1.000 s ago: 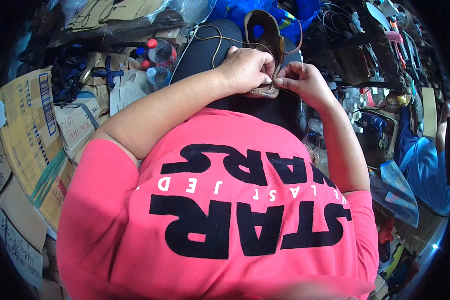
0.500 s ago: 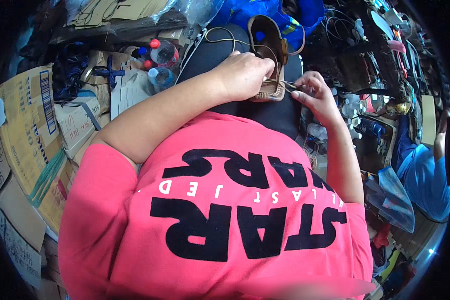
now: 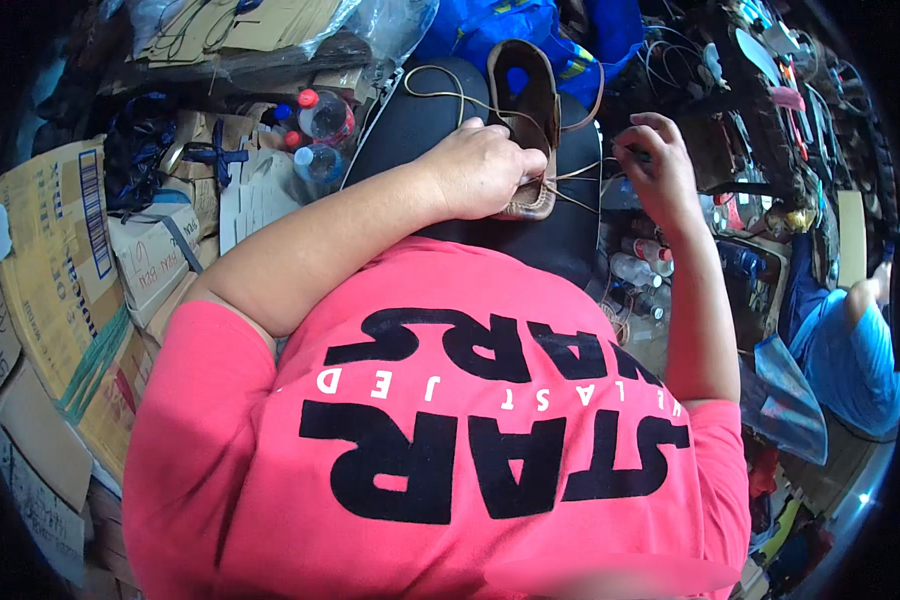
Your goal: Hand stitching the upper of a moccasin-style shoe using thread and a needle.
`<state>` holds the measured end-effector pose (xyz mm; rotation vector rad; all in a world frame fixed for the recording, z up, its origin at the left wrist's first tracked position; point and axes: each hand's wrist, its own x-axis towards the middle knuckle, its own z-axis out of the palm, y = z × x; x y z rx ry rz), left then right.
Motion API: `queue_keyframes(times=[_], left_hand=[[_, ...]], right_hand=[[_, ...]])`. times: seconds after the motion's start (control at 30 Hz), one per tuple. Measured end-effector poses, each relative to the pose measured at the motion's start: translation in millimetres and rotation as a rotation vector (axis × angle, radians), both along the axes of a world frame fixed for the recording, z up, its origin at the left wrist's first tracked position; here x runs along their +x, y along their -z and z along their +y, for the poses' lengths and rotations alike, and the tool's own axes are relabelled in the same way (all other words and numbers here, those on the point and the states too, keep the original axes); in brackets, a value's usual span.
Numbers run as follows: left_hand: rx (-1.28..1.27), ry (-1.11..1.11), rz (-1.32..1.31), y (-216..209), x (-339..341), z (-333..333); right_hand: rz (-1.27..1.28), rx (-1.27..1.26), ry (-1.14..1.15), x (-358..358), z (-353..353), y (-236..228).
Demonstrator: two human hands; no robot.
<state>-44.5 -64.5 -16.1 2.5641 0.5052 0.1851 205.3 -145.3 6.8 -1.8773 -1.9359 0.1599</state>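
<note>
A brown leather shoe (image 3: pixel 544 95) rests on my dark-trousered lap with its open heel end pointing away from me. My left hand (image 3: pixel 492 168) is closed at its left side, near the toe, fingers bent over the opening. A thin tan cord (image 3: pixel 574 177) runs from the stitched toe seam toward my right hand (image 3: pixel 660 165), raised right of the shoe. The right thumb and fingers are pinched together at the cord's end. More cord loops loosely over my left thigh, beyond my left hand. The left fingertips are partly hidden inside the shoe.
Plastic bottles (image 3: pixel 320 163) with red and blue caps stand to the left, beside cardboard boxes (image 3: pixel 55 230). A blue bag (image 3: pixel 610 30) lies past my knees. More bottles (image 3: pixel 635 268) and clutter fill the right side, where a person in blue (image 3: pixel 850 350) sits.
My right hand has moved up and away from the shoe, drawing out the cord. The left hand and shoe have shifted slightly down and left.
</note>
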Motion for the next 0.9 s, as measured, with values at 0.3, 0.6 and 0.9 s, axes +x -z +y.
queue_keyframes(times=[0.3, 0.6, 0.9], left_hand=[[0.059, 0.006, 0.024, -6, -2, -5], [0.329, 0.001, 0.043, -18, -74, -1], [-0.272, -0.039, -0.652, -98, -82, 15]], right_hand=[[-0.475, -0.265, -0.445, -63, -2, -27], [-0.389, -0.278, -0.34, -15, -16, -5], [1.293, 0.013, 0.112, 29, -19, -31]])
